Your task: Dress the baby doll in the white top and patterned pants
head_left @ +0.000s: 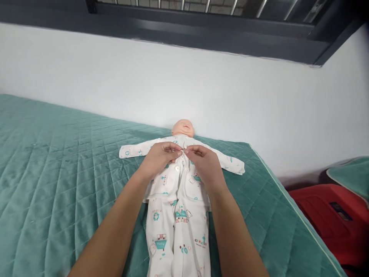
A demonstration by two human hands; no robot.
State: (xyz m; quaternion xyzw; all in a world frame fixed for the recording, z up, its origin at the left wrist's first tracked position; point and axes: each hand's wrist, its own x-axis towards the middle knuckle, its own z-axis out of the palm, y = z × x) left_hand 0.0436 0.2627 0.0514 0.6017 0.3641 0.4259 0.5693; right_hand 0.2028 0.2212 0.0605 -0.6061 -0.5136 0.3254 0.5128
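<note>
A baby doll (pixel 183 128) lies on its back, dressed in a white printed baby shirt (pixel 164 181) and matching trousers (pixel 178 238). Its sleeves stretch out to both sides. My left hand (pixel 162 157) pinches one front edge of the shirt at chest height. Opposite it, my right hand (pixel 204 159) pinches the other front edge, and the fingertips of both hands nearly meet. Below them the shirt front hangs apart, with a button (pixel 177 168) visible on the left edge. What lies between my fingertips is too small to make out clearly.
A green quilted cover (pixel 72 173) spreads under the doll, its edge running down the right side. Behind stands a white wall (pixel 144 80) below a dark window frame (pixel 173 30) with bars. At the lower right is a red plastic object (pixel 325 215) with green fabric (pixel 351 175) on it.
</note>
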